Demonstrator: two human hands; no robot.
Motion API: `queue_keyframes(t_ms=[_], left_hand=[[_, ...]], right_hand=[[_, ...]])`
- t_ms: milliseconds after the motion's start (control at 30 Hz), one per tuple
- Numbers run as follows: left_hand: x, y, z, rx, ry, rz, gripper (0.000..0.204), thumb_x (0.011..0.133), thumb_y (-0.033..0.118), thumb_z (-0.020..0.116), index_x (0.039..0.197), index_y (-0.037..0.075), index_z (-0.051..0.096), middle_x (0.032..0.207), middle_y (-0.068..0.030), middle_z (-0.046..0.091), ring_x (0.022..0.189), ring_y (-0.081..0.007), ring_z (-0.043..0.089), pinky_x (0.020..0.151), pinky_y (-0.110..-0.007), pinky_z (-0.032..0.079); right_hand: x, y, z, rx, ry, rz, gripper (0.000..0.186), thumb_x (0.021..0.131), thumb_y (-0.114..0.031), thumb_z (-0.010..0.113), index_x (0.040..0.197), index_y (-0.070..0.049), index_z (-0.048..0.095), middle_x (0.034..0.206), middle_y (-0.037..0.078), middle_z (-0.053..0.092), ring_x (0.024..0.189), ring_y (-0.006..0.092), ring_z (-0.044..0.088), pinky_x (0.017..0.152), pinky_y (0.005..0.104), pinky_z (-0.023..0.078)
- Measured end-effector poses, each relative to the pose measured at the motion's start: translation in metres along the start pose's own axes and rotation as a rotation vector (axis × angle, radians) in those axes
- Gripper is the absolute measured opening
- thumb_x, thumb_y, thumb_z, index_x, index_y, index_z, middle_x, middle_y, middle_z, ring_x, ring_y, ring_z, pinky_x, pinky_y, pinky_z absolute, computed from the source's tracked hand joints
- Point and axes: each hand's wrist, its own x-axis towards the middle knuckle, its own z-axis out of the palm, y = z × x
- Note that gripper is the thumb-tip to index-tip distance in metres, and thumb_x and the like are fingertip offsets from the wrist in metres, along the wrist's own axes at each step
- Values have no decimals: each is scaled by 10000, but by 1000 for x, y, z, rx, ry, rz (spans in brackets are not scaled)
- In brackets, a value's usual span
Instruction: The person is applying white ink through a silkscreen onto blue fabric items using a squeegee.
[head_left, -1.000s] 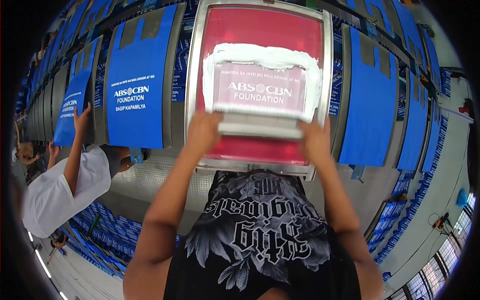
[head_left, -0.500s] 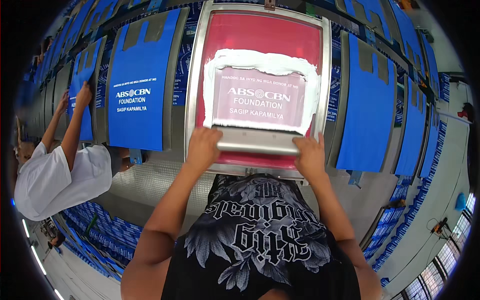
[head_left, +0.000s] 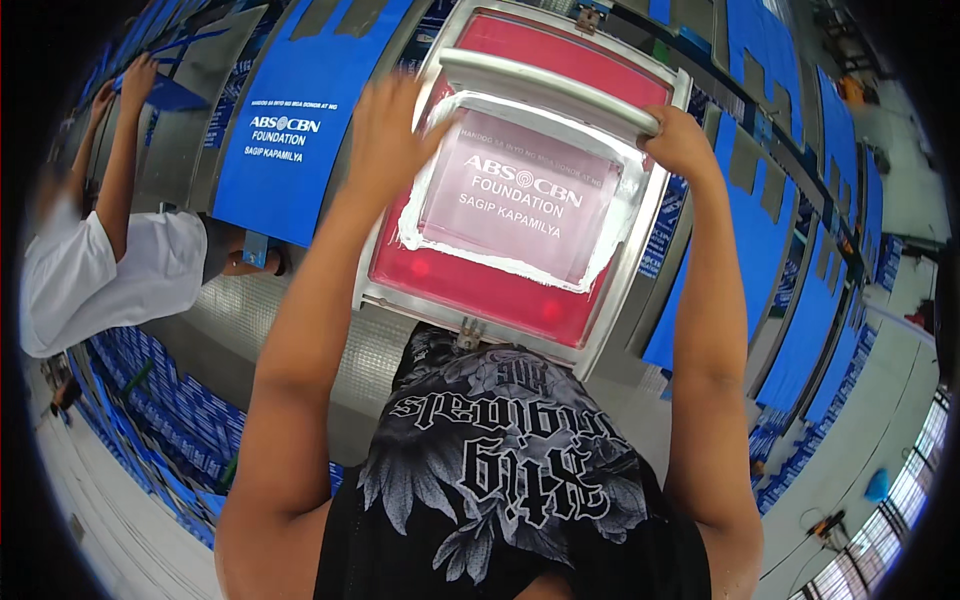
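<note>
A screen-printing frame [head_left: 642,235] with silver metal sides stands before me, tilted in view. Its red mesh [head_left: 475,292] has a pale lettered stencil area [head_left: 520,225] in the middle, ringed by thick white ink [head_left: 450,252]. Across the far part of the mesh lies a long, pale squeegee [head_left: 550,84]. My right hand [head_left: 682,143] is closed round the squeegee's right end. Beside the frame's left rail, my left hand [head_left: 390,140] is off the squeegee, thumb apart from the fingers; its fingertips are blurred.
Blue printed fabric pieces lie on boards to the left [head_left: 285,150] and right [head_left: 690,290]. A co-worker in a white shirt [head_left: 150,270] handles blue fabric [head_left: 165,95] at far left. Metal brackets [head_left: 257,248] stick out from the board edges.
The squeegee has gone from the near side of the stencil to the far side. My left hand has let go of it. The view has turned, and the co-worker's blue fabric has been lifted.
</note>
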Motion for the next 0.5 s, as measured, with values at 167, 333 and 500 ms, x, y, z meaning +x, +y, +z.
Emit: queue_keyframes(t_ms=[167, 333, 500], left_hand=[[-190, 49, -43, -572, -1607, -602, 450, 859, 439, 581, 819, -6, 632, 682, -98, 618, 664, -165, 602, 618, -327, 480], [-272, 84, -29, -1156, -1288, -994, 384, 919, 350, 549, 819, -11, 635, 718, 18, 595, 669, -54, 492, 587, -237, 403], [-271, 89, -28, -1291, -1247, -827, 376, 925, 355, 539, 781, 22, 638, 673, 26, 572, 625, -39, 481, 551, -213, 388]], right_hand=[[32, 27, 36, -61, -72, -93, 457, 629, -157, 647, 1075, -57, 625, 955, 203, 645, 827, 340, 637, 769, 386, 506], [36, -15, 26, -152, -195, -33, 531, 637, -121, 585, 1167, -90, 595, 1089, 179, 619, 999, 337, 595, 894, 405, 463], [22, -37, 35, -120, 9, -73, 536, 630, -40, 532, 1158, -99, 608, 1087, 182, 620, 1035, 340, 574, 917, 395, 442]])
